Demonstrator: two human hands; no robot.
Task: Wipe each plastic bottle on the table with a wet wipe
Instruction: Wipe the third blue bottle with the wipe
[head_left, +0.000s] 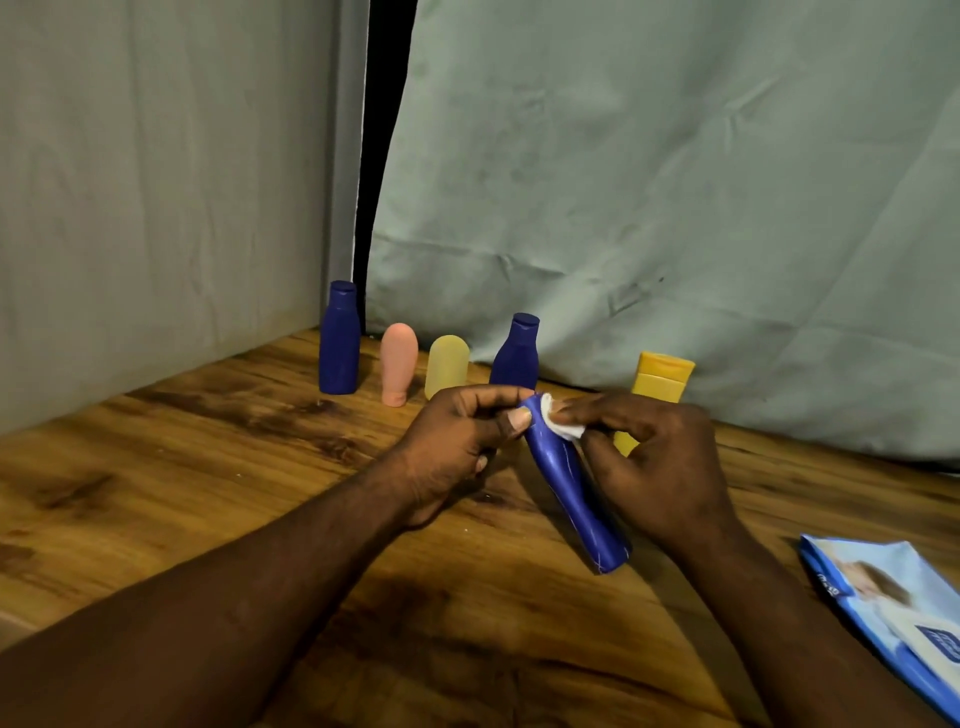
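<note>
head view: the only view, looks down over both forearms onto a wooden tabletop (208, 467).
held blue bottle (571, 493): at mid-frame, tilted, far end at 11 o'clock between the two hands, near end at 5 o'clock low over the wood. Cannot tell if that end touches the tabletop.
left hand (457, 441): fingers curled, thumb and forefinger pinching the bottle's far end from its 9 o'clock side.
right hand (660, 467): fingertips pinching the wet wipe (563, 422) and pressing it on the far end of the bottle from the 3 o'clock side.
wet wipe: small white wad, mostly hidden under the fingers.
waiting row: at 12 o'clock from the hands, upright near the cloth backdrop (675, 182): tall blue bottle (338, 343), pink bottle (398, 364), pale yellow bottle (445, 366), second blue bottle (515, 353), orange bottle (662, 376) partly behind the right hand.
wipes pack (893, 608): flat at 4 o'clock, well apart from the bottles.
handling, judged: light, carried by two fingers. Stiff plastic that likely gives a little under squeeze. Smooth and probably slick once wet. Not fragile. Pale scratch lines show on the body.
where to hold, judged: the end away from the wipe or the mid-body, fingers wrapped round, then swap ends to cover the gripped patch.
</note>
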